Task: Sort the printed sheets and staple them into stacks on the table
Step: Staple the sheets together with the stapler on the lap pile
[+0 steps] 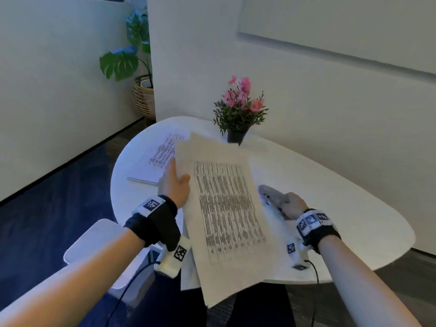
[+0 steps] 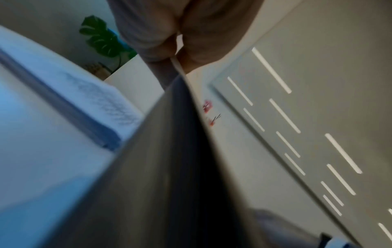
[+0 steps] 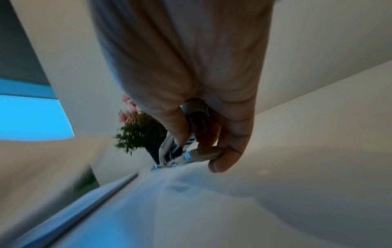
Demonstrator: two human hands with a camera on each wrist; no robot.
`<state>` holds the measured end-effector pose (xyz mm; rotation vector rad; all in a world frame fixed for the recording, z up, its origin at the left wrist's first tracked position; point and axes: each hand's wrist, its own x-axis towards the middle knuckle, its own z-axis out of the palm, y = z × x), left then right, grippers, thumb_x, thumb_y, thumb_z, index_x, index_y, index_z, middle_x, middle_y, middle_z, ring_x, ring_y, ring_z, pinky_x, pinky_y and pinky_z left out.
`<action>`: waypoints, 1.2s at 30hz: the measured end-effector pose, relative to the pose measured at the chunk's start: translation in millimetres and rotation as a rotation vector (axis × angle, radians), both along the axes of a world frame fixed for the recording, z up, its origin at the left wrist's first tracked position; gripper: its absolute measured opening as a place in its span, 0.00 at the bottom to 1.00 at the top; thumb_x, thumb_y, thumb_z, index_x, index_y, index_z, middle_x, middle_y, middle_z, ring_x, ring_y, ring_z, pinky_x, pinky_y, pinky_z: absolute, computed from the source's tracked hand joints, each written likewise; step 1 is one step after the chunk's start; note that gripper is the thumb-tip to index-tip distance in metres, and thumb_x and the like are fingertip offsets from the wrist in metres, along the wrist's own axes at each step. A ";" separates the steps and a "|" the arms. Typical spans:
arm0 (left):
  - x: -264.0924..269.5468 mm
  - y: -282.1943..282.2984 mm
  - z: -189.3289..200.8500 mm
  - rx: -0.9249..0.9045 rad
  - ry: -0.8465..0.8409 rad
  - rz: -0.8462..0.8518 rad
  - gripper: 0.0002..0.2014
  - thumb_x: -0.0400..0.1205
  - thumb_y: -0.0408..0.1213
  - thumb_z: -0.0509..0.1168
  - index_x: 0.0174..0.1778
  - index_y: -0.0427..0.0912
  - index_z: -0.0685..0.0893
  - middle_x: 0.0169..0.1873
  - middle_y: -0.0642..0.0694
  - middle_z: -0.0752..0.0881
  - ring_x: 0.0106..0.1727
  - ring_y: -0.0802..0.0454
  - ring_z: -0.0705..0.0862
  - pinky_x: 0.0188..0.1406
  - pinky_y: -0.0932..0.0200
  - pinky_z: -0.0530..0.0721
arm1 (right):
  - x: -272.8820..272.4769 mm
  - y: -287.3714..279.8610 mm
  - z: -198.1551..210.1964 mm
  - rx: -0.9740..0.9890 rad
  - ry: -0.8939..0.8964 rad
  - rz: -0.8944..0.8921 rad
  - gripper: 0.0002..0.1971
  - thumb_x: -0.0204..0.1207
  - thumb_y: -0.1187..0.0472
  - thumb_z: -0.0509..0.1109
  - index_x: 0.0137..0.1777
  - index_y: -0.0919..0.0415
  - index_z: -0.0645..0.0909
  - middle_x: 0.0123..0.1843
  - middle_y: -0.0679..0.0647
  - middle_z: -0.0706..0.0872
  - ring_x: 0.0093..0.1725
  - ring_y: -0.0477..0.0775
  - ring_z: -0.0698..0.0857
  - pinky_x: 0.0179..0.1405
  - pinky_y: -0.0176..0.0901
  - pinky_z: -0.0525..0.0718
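White printed sheets (image 1: 226, 208), dense black columns, pinched in left hand (image 1: 175, 185); right hand (image 1: 292, 205) clasping grey stapler (image 1: 271, 194).

Head view downward — wrist views close, fingerward

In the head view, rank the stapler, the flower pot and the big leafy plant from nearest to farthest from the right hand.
1. Stapler: gripped in the right hand.
2. Flower pot: on the table's far side, beyond the held sheets.
3. Big leafy plant: on the floor, far left, past the wall corner.
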<state>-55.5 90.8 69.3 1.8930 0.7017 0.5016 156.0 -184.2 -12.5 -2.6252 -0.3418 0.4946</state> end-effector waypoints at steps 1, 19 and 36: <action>0.0 -2.5 -12.0 -0.045 0.047 -0.014 0.20 0.84 0.28 0.59 0.72 0.42 0.68 0.64 0.38 0.81 0.62 0.38 0.81 0.57 0.50 0.78 | 0.0 -6.2 3.8 0.115 0.085 -0.094 0.09 0.81 0.62 0.61 0.39 0.62 0.72 0.32 0.57 0.76 0.25 0.53 0.73 0.22 0.40 0.73; 15.2 -41.6 -81.7 0.713 0.568 -0.690 0.38 0.82 0.51 0.63 0.84 0.46 0.51 0.84 0.46 0.42 0.84 0.45 0.44 0.82 0.45 0.52 | -87.4 -0.5 13.8 -0.097 -0.001 0.162 0.07 0.84 0.58 0.61 0.54 0.59 0.67 0.46 0.58 0.80 0.39 0.55 0.79 0.33 0.44 0.75; 46.4 -64.5 -89.9 0.781 0.650 -0.920 0.54 0.68 0.69 0.68 0.83 0.44 0.56 0.83 0.47 0.54 0.83 0.42 0.55 0.79 0.45 0.59 | -78.1 90.5 0.2 -0.355 -0.144 0.131 0.18 0.83 0.55 0.62 0.68 0.62 0.67 0.59 0.61 0.83 0.53 0.63 0.84 0.44 0.49 0.78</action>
